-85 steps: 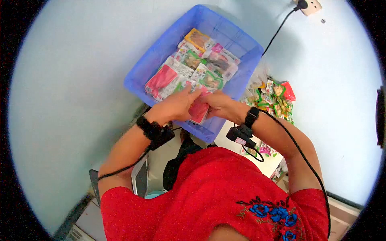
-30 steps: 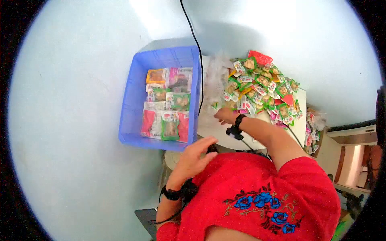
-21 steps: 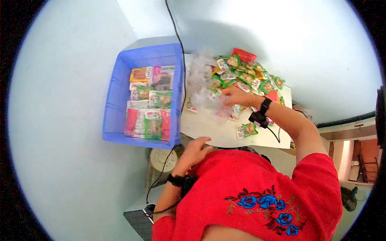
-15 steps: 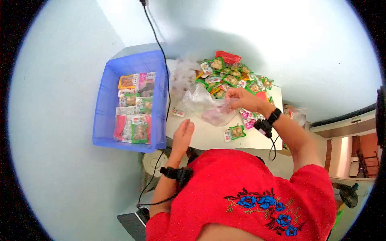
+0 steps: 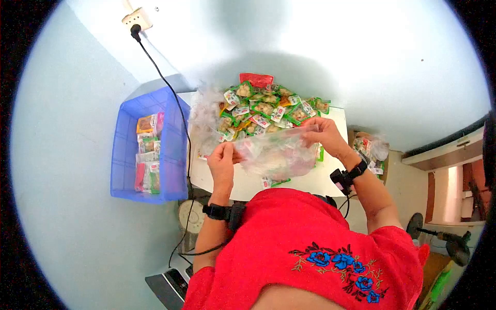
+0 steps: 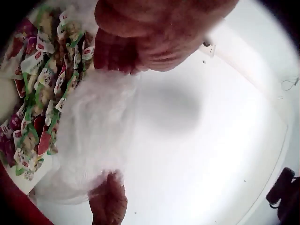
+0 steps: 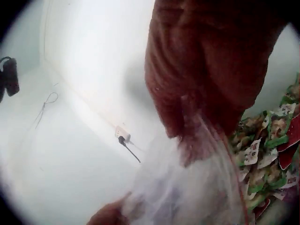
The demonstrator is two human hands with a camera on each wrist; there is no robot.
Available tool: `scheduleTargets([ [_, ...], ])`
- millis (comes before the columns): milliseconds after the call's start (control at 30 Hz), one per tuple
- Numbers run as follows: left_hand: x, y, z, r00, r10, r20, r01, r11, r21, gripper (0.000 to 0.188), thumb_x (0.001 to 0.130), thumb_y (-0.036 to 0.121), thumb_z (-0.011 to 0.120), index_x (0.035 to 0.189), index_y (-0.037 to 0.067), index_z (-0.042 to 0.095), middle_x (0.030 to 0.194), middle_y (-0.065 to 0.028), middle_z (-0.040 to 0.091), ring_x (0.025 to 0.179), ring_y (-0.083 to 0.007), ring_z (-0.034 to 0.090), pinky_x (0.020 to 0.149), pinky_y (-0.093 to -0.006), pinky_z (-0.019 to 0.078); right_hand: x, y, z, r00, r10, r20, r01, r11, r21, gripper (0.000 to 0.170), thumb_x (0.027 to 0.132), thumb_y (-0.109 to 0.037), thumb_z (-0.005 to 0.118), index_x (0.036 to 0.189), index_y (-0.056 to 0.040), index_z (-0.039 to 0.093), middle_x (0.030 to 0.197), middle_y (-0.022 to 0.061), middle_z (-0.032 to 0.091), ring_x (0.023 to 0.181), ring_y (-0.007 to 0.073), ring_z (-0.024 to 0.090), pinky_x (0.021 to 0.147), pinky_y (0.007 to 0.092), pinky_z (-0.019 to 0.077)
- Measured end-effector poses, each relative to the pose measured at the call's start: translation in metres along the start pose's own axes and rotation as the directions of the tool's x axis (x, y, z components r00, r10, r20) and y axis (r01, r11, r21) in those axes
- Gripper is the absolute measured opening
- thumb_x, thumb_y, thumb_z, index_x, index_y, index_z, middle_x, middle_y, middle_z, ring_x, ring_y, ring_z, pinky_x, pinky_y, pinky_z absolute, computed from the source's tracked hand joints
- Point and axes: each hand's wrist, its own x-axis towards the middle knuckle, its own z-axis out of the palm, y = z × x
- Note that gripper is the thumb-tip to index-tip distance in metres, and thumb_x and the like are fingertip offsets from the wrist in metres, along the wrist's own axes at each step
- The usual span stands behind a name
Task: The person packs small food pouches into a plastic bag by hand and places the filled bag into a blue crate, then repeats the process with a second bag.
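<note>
Pinching a clear bag (image 5: 281, 150), left hand (image 5: 222, 163) and right hand (image 5: 326, 135) hold it near packets (image 5: 263, 107); only the head view plainly shows the blue crate (image 5: 124, 155) at left.

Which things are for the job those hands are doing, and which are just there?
Seemingly for the job:
clear plastic bag, held by left hand and right hand
heaped packets on the white table
blue crate

Seemingly just there:
wall socket
black cord

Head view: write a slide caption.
Left fingers and right fingers hold a clear plastic bag over a white table heaped with small colourful packets.
</note>
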Motion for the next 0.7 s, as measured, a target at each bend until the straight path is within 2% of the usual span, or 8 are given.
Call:
scheduleTargets([
  [33, -0.002, -0.009, 0.004, 0.998, -0.018, -0.059, 0.013, 0.995, -0.096, 0.021, 0.095, 0.021, 0.056, 0.090, 0.003, 0.065, 0.072, 0.0009, 0.059, 0.061, -0.0073, 0.055, 0.056, -0.0226, 0.0475, 0.002, 0.007, -0.007, 1.000, -0.023, -0.006, 0.023, 1.000, 0.020, 0.014, 0.082, -0.006, 0.069, 0.093, -0.0014, 0.062, 0.081, 0.0052, 0.065, 0.069, 0.0130, 0.064, 0.062, 0.0274, 0.0537],
  [133, -0.010, -0.025, 0.005, 0.997, -0.056, -0.054, 0.052, 0.995, -0.081, 0.023, 0.097, 0.026, 0.053, 0.098, 0.005, 0.062, 0.082, -0.0024, 0.063, 0.069, -0.0121, 0.062, 0.062, -0.0274, 0.0537, 0.011, 0.023, -0.019, 0.997, -0.071, -0.003, 0.071, 0.995, 0.065, 0.012, 0.083, -0.011, 0.069, 0.088, -0.0031, 0.062, 0.076, 0.0025, 0.063, 0.064, 0.0124, 0.061, 0.060, 0.0271, 0.0519],
  [367, -0.044, -0.030, 0.021, 0.936, -0.290, -0.198, 0.249, 0.946, -0.208, 0.038, 0.095, 0.042, 0.052, 0.107, 0.007, 0.060, 0.098, -0.0053, 0.065, 0.092, -0.0166, 0.062, 0.079, -0.0341, 0.0476, 0.035, 0.042, -0.006, 0.992, 0.012, 0.123, -0.027, 0.991, 0.128, 0.011, 0.088, -0.013, 0.065, 0.091, -0.0033, 0.061, 0.075, 0.0017, 0.061, 0.064, 0.0116, 0.059, 0.059, 0.0279, 0.0509],
  [467, -0.059, -0.049, 0.016, 0.936, -0.283, -0.209, 0.290, 0.957, 0.001, 0.035, 0.095, 0.040, 0.053, 0.101, 0.006, 0.062, 0.095, -0.0047, 0.065, 0.089, -0.0144, 0.062, 0.076, -0.0309, 0.0483, 0.038, 0.046, 0.009, 0.987, 0.083, 0.138, -0.116, 0.960, 0.253, 0.013, 0.090, -0.015, 0.063, 0.092, -0.0026, 0.060, 0.076, 0.0026, 0.061, 0.064, 0.0128, 0.060, 0.058, 0.0284, 0.0510],
  [500, -0.062, -0.066, 0.007, 0.955, -0.229, -0.188, 0.247, 0.966, 0.078, 0.029, 0.095, 0.033, 0.056, 0.094, 0.005, 0.062, 0.088, -0.0026, 0.064, 0.080, -0.0121, 0.061, 0.070, -0.0257, 0.0488, 0.039, 0.050, 0.014, 0.987, 0.096, 0.127, -0.129, 0.950, 0.284, 0.014, 0.090, -0.016, 0.063, 0.092, -0.0026, 0.060, 0.077, 0.0027, 0.061, 0.064, 0.0132, 0.060, 0.058, 0.0282, 0.0512],
  [567, -0.070, -0.052, 0.012, 0.936, -0.200, -0.291, 0.184, 0.980, -0.082, 0.025, 0.095, 0.029, 0.057, 0.092, 0.005, 0.062, 0.084, -0.0007, 0.061, 0.073, -0.0103, 0.059, 0.064, -0.0228, 0.0475, 0.043, 0.056, 0.018, 0.976, 0.140, 0.167, -0.190, 0.924, 0.332, 0.016, 0.091, -0.018, 0.063, 0.092, -0.0023, 0.060, 0.078, 0.0039, 0.063, 0.064, 0.0148, 0.062, 0.058, 0.0276, 0.0523],
  [633, -0.070, -0.052, 0.008, 0.932, -0.076, -0.355, 0.014, 0.984, -0.176, 0.020, 0.094, 0.023, 0.059, 0.087, 0.004, 0.061, 0.073, 0.0030, 0.055, 0.058, -0.0072, 0.052, 0.051, -0.0218, 0.0420, 0.040, 0.050, 0.024, 0.968, 0.150, 0.200, -0.191, 0.960, 0.203, 0.017, 0.090, -0.019, 0.063, 0.091, -0.0017, 0.060, 0.078, 0.0051, 0.064, 0.064, 0.0154, 0.064, 0.058, 0.0278, 0.0531],
  [700, -0.071, -0.041, -0.002, 0.924, -0.040, -0.379, 0.010, 0.997, -0.081, 0.020, 0.094, 0.023, 0.058, 0.086, 0.004, 0.061, 0.067, 0.0042, 0.052, 0.053, -0.0057, 0.047, 0.047, -0.0227, 0.0378, 0.037, 0.048, 0.027, 0.963, 0.130, 0.237, -0.138, 0.990, 0.016, 0.018, 0.090, -0.019, 0.064, 0.089, -0.0011, 0.062, 0.078, 0.0064, 0.066, 0.064, 0.0157, 0.066, 0.057, 0.0278, 0.0538],
])
